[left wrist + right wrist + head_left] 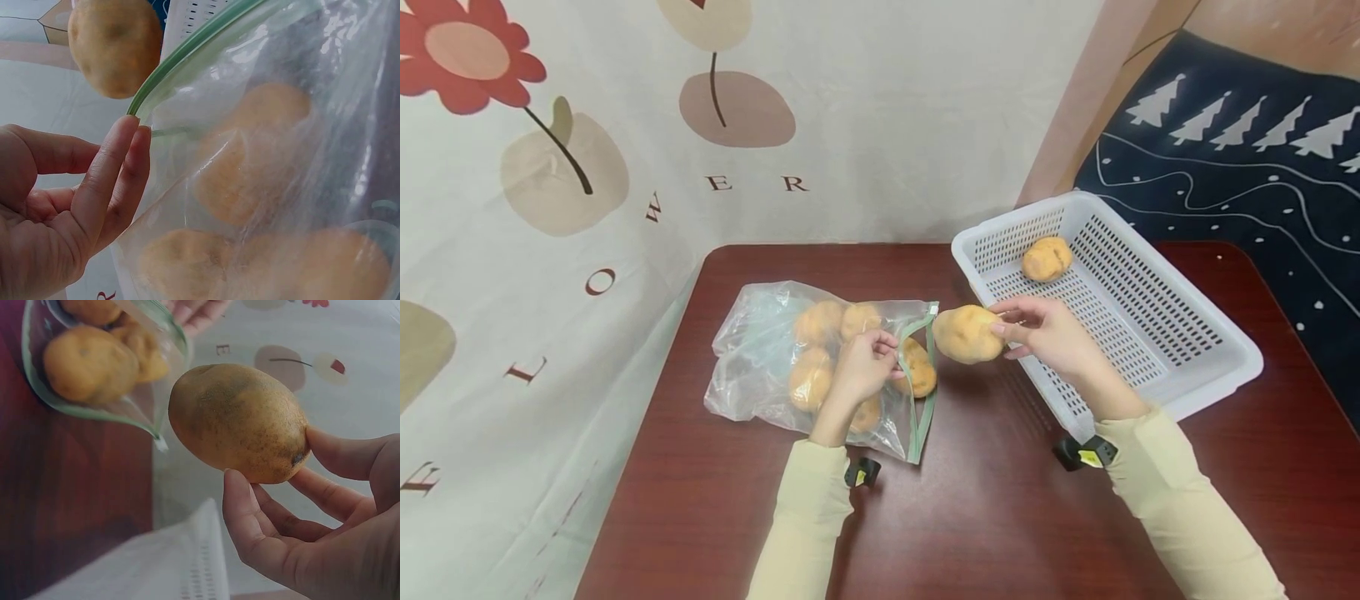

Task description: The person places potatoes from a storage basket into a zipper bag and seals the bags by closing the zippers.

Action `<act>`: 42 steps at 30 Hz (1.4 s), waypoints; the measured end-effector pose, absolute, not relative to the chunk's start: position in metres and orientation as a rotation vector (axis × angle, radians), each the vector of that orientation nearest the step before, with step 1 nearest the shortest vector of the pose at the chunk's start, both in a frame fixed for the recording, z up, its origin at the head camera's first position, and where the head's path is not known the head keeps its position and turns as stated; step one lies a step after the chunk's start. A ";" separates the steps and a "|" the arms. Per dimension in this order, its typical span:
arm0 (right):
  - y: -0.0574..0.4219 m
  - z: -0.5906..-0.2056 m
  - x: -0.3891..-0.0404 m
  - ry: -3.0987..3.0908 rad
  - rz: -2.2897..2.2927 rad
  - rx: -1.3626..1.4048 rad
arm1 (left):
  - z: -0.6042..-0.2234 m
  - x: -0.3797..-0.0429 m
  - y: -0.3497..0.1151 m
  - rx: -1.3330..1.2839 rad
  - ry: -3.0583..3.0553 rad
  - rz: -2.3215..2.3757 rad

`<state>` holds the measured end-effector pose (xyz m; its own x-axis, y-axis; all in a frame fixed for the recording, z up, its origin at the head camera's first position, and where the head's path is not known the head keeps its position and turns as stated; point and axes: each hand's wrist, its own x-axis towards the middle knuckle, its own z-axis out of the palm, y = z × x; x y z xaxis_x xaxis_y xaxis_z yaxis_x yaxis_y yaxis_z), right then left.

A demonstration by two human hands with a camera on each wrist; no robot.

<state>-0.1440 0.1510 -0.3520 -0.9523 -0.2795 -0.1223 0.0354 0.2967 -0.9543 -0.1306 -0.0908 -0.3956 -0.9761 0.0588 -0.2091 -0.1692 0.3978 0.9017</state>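
Note:
My right hand pinches a potato by one end, between the bag's mouth and the basket. In the right wrist view the thumb and fingertips press on the potato. My left hand pinches the green zip edge of a clear plastic bag and holds the mouth open. Several potatoes lie inside the bag; one potato sits right at its mouth. Through the plastic, the left wrist view shows another potato blurred.
A white perforated basket stands at the right, tilted across the table, with one potato near its far left corner. Both rest on a dark red table. A printed cloth hangs behind the table, with a dark tree-patterned cloth at the right.

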 end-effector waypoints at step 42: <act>0.123 -0.395 -0.132 2.271 -1.748 -0.166 | -0.392 -0.129 -0.092 -0.069 2.474 1.607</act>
<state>-0.1325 0.1232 -0.3945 -0.9570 -0.2527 -0.1427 0.0733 0.2656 -0.9613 -0.1294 -0.0915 -0.3924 -0.9809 0.0640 -0.1836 -0.1418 0.4111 0.9005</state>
